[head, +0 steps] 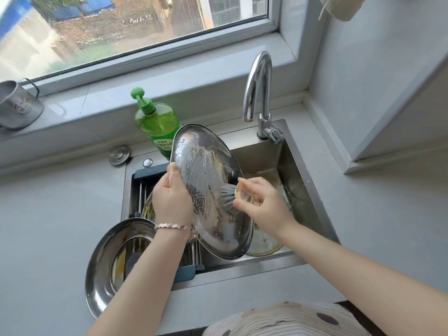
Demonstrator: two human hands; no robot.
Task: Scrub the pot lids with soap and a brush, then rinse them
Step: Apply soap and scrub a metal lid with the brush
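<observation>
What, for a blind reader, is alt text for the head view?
A person's left hand holds a soapy pot lid tilted over a steel sink while the right hand presses a grey brush to it. A second lid lies at the sink's left edge.

Print on the soap bottle (158, 124) is unreadable.

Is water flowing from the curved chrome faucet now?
No, no stream falls from the spout of the curved chrome faucet above the steel sink.
</observation>
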